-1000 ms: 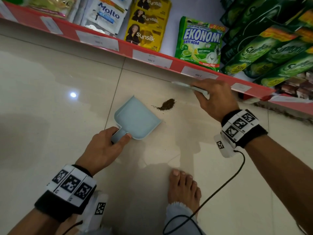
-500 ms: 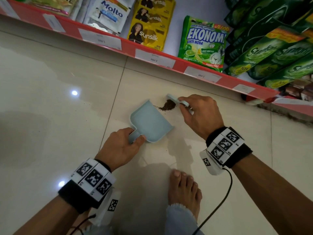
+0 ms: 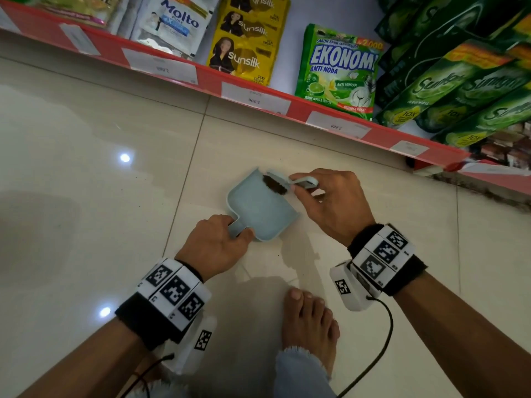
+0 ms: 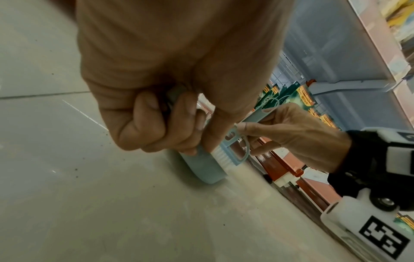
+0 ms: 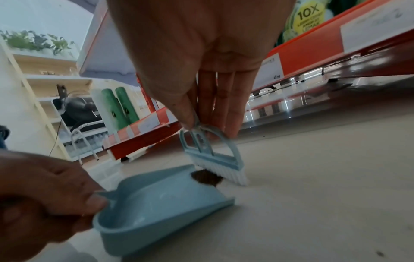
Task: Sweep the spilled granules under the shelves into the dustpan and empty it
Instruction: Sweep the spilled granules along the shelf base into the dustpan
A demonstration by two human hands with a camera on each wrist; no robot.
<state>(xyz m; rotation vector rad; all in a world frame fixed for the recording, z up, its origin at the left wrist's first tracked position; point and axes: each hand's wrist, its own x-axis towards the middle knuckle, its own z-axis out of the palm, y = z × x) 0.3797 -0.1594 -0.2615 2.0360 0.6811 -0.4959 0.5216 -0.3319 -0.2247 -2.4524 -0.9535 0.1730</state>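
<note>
Your left hand (image 3: 214, 244) is clamped on the dustpan (image 3: 258, 208) handle. Your right hand (image 3: 334, 203) pinches the brush (image 5: 215, 159). Granules (image 3: 274, 185) sit at the pan's 1 o'clock lip. Risk: a lifted lip lets grains slip underneath; a hard flick scatters them across the floor (image 3: 86, 225).

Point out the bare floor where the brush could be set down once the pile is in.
Open tile lies left of the dustpan, toward the light glare, and right of the right hand up to the shelf edge. It is crowded at the dustpan's mouth, where brush and granules meet, and near the bare foot.
</note>
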